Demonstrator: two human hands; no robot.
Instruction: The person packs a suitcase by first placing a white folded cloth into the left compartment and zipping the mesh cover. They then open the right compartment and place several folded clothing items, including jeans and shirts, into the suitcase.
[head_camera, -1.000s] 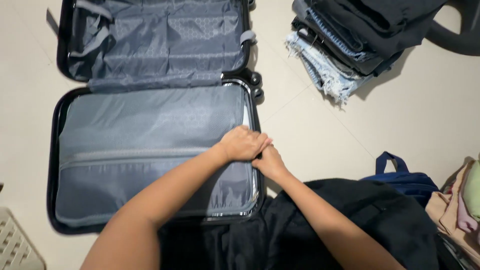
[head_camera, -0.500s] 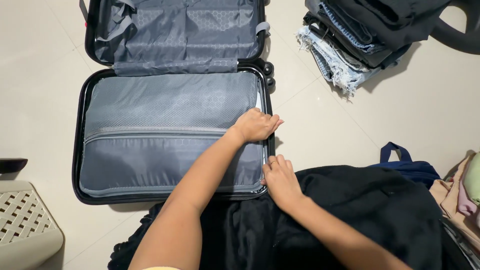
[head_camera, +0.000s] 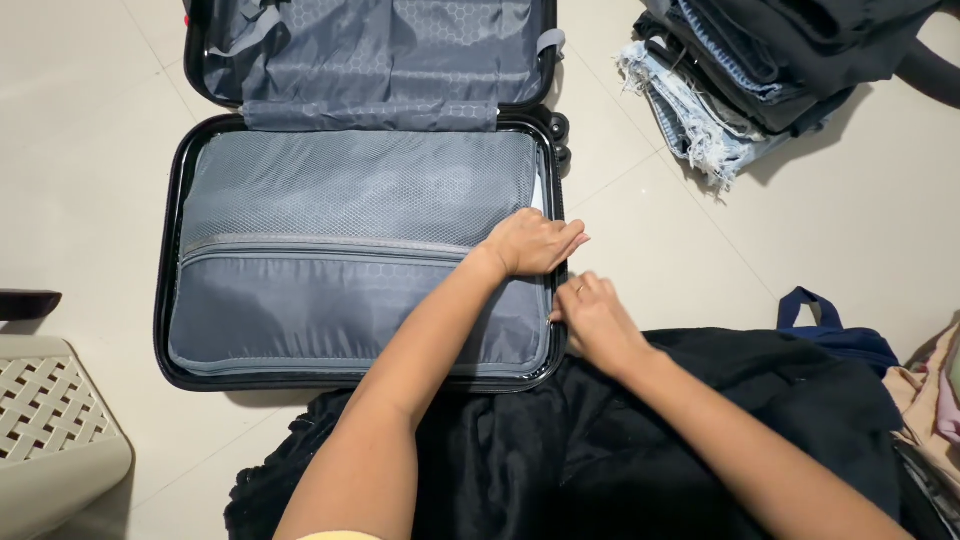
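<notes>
pale tiled floor (head_camera: 80, 170) carries an open black suitcase (head_camera: 170, 300), a stack of folded jeans and dark clothes (head_camera: 740, 80), a beige lattice basket (head_camera: 50, 430), a navy bag (head_camera: 840, 335) and black cloth (head_camera: 560, 450).

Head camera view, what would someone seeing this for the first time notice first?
An open black suitcase lies flat on the pale tiled floor, its grey zipped divider panel covering the near half. Both hands meet at its right edge: the left hand presses on the panel while the right hand sits at the rim. A stack of folded jeans sits top right.
</notes>
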